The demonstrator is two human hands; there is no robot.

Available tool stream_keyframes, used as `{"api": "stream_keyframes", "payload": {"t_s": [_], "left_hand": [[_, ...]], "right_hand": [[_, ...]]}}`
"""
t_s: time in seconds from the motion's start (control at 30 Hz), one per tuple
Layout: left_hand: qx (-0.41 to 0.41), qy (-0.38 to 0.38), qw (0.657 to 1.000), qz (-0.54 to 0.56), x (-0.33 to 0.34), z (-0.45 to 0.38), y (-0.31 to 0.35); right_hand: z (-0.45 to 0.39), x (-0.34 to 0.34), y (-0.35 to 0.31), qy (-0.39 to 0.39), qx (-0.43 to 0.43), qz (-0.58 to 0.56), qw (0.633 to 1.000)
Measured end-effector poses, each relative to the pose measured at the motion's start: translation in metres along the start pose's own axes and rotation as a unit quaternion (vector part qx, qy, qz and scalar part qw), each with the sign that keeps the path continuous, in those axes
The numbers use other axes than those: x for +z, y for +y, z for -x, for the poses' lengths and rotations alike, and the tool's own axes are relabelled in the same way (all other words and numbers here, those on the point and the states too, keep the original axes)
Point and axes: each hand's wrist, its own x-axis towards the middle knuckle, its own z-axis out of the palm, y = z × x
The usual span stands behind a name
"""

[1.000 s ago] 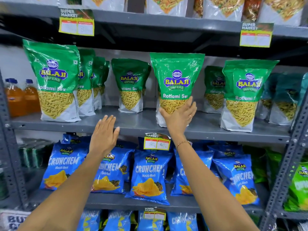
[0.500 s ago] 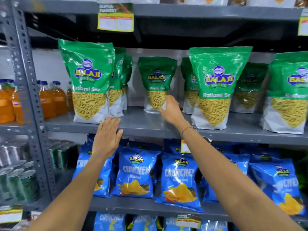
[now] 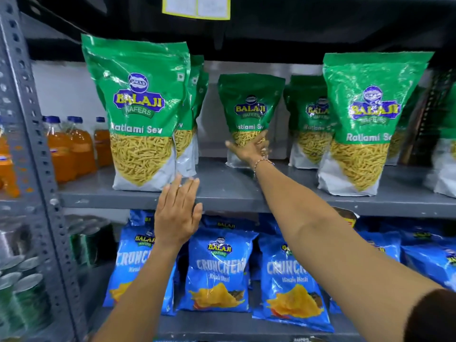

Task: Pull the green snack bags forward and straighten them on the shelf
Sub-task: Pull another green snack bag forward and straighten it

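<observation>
Green Balaji snack bags stand upright on a grey metal shelf (image 3: 237,191). One big bag (image 3: 140,112) stands at the front left, with more bags (image 3: 195,99) lined up behind it. Another front bag (image 3: 362,124) stands to the right. A smaller-looking bag (image 3: 249,112) sits far back in the middle, and my right hand (image 3: 249,149) reaches deep in and grips its lower part. My left hand (image 3: 177,213) hovers flat with fingers apart at the shelf's front edge, holding nothing. A further green bag (image 3: 308,119) stands at the back right.
Blue Crunchem bags (image 3: 219,270) fill the shelf below. Orange drink bottles (image 3: 71,149) stand on the left beyond a perforated grey upright (image 3: 32,156). Green cans (image 3: 27,290) sit lower left. A price tag (image 3: 197,7) hangs from the shelf above.
The view has shifted left and closer. My right hand left the front bag and reached back onto the middle rear bag. My left hand rose slightly toward the shelf edge.
</observation>
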Motion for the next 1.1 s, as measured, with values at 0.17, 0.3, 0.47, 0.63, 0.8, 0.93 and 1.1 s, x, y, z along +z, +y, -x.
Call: {"api": "stream_keyframes", "payload": {"t_s": [0.17,0.3,0.47,0.63,0.8,0.93,1.1], "left_hand": [[0.009,0.024,1.0,-0.017,0.006,0.001,-0.002],[0.013,0.032,0.999,-0.023,0.008,0.002,-0.002],[0.01,0.031,0.999,-0.026,0.006,0.0,-0.001],[-0.007,0.011,1.0,-0.005,-0.001,-0.001,0.003],[-0.028,-0.016,0.999,0.008,-0.01,-0.002,0.006],[-0.051,-0.048,0.997,0.02,-0.015,-0.003,0.009],[-0.059,-0.087,0.994,0.031,-0.023,-0.004,0.009]], "right_hand": [[-0.016,0.02,-0.008,0.07,0.022,-0.015,0.997],[-0.027,0.02,-0.004,0.098,0.029,-0.009,0.995],[-0.019,0.014,-0.01,0.11,0.051,0.006,0.993],[-0.004,0.009,-0.01,0.084,0.051,0.028,0.995],[0.021,-0.003,-0.011,0.097,0.027,0.064,0.993],[0.043,-0.013,-0.01,0.092,0.011,0.084,0.992],[0.069,-0.025,-0.011,0.09,-0.003,0.082,0.993]]}}
